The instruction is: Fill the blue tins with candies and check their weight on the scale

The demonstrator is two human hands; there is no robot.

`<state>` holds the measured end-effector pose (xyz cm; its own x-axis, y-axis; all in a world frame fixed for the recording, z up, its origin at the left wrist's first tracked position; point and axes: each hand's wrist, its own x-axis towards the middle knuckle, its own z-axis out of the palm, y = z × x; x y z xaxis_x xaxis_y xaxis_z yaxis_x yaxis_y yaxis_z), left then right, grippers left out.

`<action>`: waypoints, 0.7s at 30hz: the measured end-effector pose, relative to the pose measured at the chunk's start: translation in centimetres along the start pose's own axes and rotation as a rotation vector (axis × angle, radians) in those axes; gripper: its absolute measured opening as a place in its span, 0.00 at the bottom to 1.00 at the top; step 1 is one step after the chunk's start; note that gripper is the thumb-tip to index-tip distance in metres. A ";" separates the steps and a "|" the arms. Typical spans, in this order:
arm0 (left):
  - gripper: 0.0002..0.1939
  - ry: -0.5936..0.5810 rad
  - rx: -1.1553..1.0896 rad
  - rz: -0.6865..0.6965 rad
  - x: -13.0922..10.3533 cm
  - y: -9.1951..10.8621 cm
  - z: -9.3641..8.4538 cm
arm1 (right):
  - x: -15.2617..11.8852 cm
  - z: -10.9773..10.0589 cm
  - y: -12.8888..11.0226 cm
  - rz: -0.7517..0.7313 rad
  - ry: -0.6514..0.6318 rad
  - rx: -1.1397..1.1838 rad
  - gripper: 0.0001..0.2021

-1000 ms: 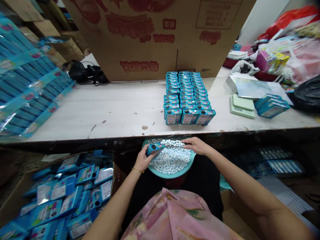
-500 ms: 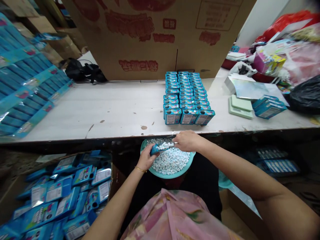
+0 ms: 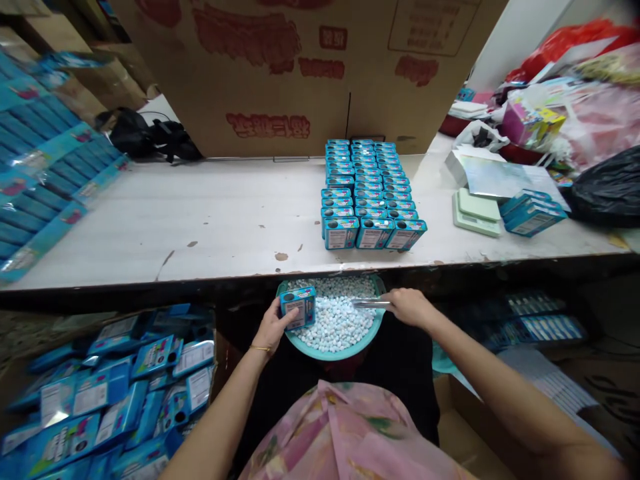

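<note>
My left hand [image 3: 275, 323] is closed around a small blue box [image 3: 299, 308] with a printed white label, held upright over the left side of a teal basin [image 3: 336, 357]. White and pale-blue pellets [image 3: 337, 327] fill the basin, which rests at my lap below the table edge. A metal scoop [image 3: 373, 304] is gripped by its handle in my right hand [image 3: 410, 308] at the basin's right rim. Its far end lies among the pellets and is hard to make out.
Rows of blue boxes [image 3: 367, 200] stand on the white table [image 3: 225, 220] ahead. A carton of loose blue packs [image 3: 110, 393] lies at lower left. A pale green scale [image 3: 475, 212] and stacked boxes [image 3: 533, 215] sit at right, before a large cardboard carton [image 3: 370, 80].
The blue box, earlier tilted with pellets at its mouth and the scoop against it, is now upright. My right hand has drawn the scoop away to the right and down to the pellets.
</note>
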<state>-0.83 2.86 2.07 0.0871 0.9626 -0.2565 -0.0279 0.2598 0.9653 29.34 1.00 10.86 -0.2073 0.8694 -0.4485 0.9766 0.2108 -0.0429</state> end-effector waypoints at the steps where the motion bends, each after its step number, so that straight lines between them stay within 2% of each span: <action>1: 0.26 0.004 -0.086 -0.050 0.1 -0.4 0.4 | 0.7 1.7 -0.3 0.015 0.001 0.024 0.15; 3: 0.26 -0.005 -0.199 -0.126 0.3 -0.9 1.7 | 2.5 4.3 -1.7 0.007 0.020 0.098 0.16; 5: 0.26 -0.032 -0.228 -0.166 0.5 -1.0 3.2 | 4.3 5.9 -3.3 -0.010 0.044 0.179 0.17; 8: 0.26 -0.065 -0.214 -0.166 0.5 -0.6 4.7 | 6.3 6.9 -4.3 -0.025 0.060 0.278 0.18; 10: 0.26 -0.072 -0.218 -0.154 0.3 -0.1 4.8 | 6.7 7.2 -3.9 -0.049 0.060 0.372 0.18; 12: 0.26 -0.058 -0.229 -0.132 0.0 0.4 4.2 | 6.7 7.4 -3.1 -0.085 0.065 0.502 0.18; 16: 0.25 0.013 -0.160 -0.037 -0.6 0.9 1.3 | 5.8 6.7 -1.7 -0.155 0.094 0.689 0.17; 19: 0.24 0.033 0.009 0.053 -0.8 0.9 -0.4 | 4.8 4.9 -1.2 -0.225 0.135 0.772 0.17; 21: 0.22 0.008 0.155 0.120 -0.7 0.9 -0.7 | 4.0 3.1 -1.1 -0.272 0.159 0.795 0.17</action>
<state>-1.58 2.47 3.09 0.0846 0.9866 -0.1394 0.1159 0.1292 0.9848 27.66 2.86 6.33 -0.3878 0.8989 -0.2040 0.6293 0.0965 -0.7711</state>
